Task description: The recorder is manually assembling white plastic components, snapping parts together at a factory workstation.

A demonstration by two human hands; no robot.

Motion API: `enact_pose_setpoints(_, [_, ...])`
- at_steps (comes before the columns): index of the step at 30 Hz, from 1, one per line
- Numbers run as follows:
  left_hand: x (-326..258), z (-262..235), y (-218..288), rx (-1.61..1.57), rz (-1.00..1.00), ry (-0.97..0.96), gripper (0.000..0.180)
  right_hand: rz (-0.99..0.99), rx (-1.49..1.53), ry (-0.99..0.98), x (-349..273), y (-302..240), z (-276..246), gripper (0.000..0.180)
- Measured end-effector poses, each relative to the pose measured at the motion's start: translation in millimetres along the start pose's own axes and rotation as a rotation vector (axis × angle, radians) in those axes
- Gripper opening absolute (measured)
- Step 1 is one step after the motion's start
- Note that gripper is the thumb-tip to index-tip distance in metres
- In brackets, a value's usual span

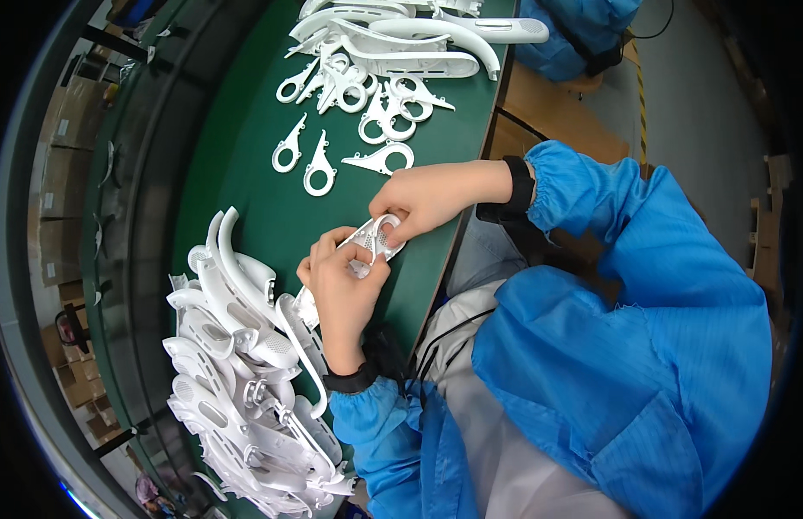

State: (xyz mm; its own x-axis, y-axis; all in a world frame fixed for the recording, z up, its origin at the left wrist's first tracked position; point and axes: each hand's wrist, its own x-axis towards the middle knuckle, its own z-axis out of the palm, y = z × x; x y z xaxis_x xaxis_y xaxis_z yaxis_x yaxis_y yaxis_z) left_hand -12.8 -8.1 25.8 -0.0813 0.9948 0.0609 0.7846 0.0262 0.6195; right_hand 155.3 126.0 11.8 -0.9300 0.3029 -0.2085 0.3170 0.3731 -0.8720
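Both hands are closed on one white plastic shell (363, 239) with a small perforated patch, held just above the green table. My left hand (336, 281) grips it from below, fingers bent over its side. My right hand (423, 201) pinches its other end, where a curved, ring-like white rim (385, 227) shows between the fingers. Whether that rim is a separate piece I cannot tell. Part of the shell is hidden by the fingers, and its lower end comes out beside my left wrist. Loose ring-ended white plastic pieces (318, 169) lie beyond my right hand.
Beside my left arm is a large heap of white plastic shells (220, 381). More long white shells (401, 52) and clustered ring-ended pieces (341, 82) lie toward the far end of the green table (246, 147). A person in blue (583, 30) is at the upper right. Cartons (68, 173) stand left.
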Motion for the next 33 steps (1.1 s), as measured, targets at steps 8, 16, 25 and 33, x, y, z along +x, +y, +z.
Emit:
enact_pose_setpoints(8, [-2.4, -4.2, 5.6, 0.061, -0.011, 0.003, 0.016, -0.147, -0.337, 0.120, 7.1, -5.1, 4.2, 0.028])
enact_pose_setpoints(16, [12.1, -6.4, 13.2, 0.082, -0.003, -0.112, 0.035, -0.206, -0.373, 0.208, 6.4, 12.2, 8.8, 0.044])
enact_pose_setpoints(25, [16.2, -13.6, 23.9, 0.375, -0.111, -0.225, 0.029, -0.160, -0.536, 0.050, 21.4, 0.2, 12.1, 0.037])
enact_pose_setpoints(33, [11.3, -15.1, 7.6, 0.023, 0.081, -0.047, 0.039, -0.247, -0.456, 0.151, 17.1, 7.0, 3.0, 0.033])
